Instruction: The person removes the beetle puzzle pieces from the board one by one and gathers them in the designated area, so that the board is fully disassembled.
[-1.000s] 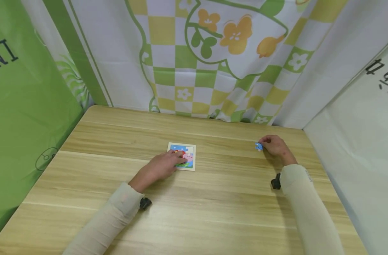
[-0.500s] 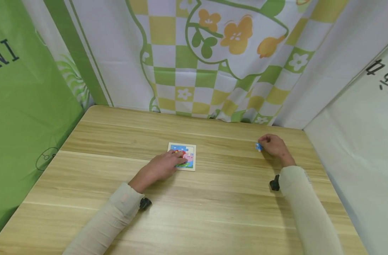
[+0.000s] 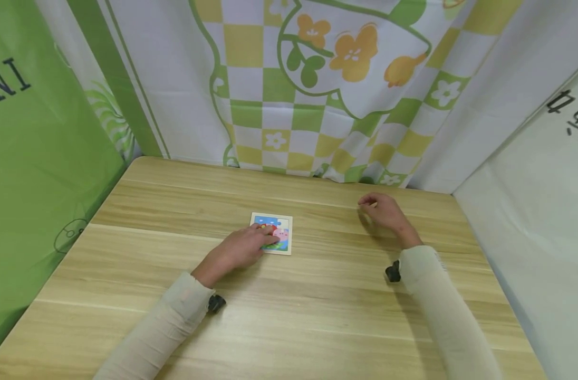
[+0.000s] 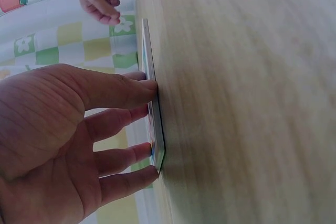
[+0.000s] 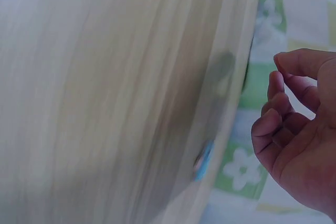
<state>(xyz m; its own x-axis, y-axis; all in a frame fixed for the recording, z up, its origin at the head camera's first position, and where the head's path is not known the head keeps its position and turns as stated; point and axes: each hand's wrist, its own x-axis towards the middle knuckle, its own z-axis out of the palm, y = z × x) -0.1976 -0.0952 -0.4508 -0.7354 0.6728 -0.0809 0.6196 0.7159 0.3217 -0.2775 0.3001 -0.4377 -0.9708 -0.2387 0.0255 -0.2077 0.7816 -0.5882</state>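
Note:
A small square jigsaw puzzle board (image 3: 282, 223) with a pale frame lies flat on the wooden table. It shows a pink animal face, red, green and blue parts, and a pale unfilled space at its upper right. My left hand (image 3: 241, 247) rests on its left part, fingers spread over the top. In the left wrist view the thumb touches the board's near edge (image 4: 154, 124). A blue puzzle piece (image 5: 203, 161) lies on the table in the right wrist view, hidden behind my right hand (image 3: 384, 211) in the head view. That hand hovers with loosely curled fingers, thumb and forefinger tips together, nothing visible between them.
The wooden table (image 3: 289, 316) ends at the back against a checked, flowered curtain (image 3: 275, 121). A green cloth wall (image 3: 42, 158) stands on the left, a white one (image 3: 536, 158) on the right. Black cameras hang at both wrists.
My right hand was at the blue piece with its fingertips; it has let go and moved left, leaving the piece on the table. The left hand and board have stayed put.

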